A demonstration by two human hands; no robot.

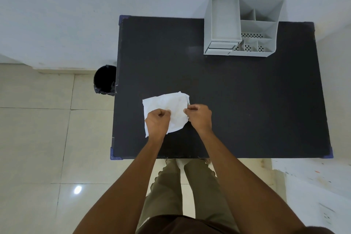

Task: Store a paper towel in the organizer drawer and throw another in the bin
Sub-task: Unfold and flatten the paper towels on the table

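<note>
A white, crumpled paper towel [167, 103] lies flat on the black table [237, 100], near its front left. My left hand [158, 122] rests on the towel's left part with fingers curled, pinching it. My right hand [199, 117] pinches the towel's right edge. The grey organizer [241, 26] stands at the table's far right, with two small shut drawers [221, 48] at its front left corner. A black bin [104, 80] stands on the floor against the table's left edge. Whether there is a second towel under the first I cannot tell.
The organizer has several open compartments, some with perforated floors. A white wall runs behind the table. Tiled floor lies to the left, and my legs stand at the table's front edge. A white surface sits at the lower right.
</note>
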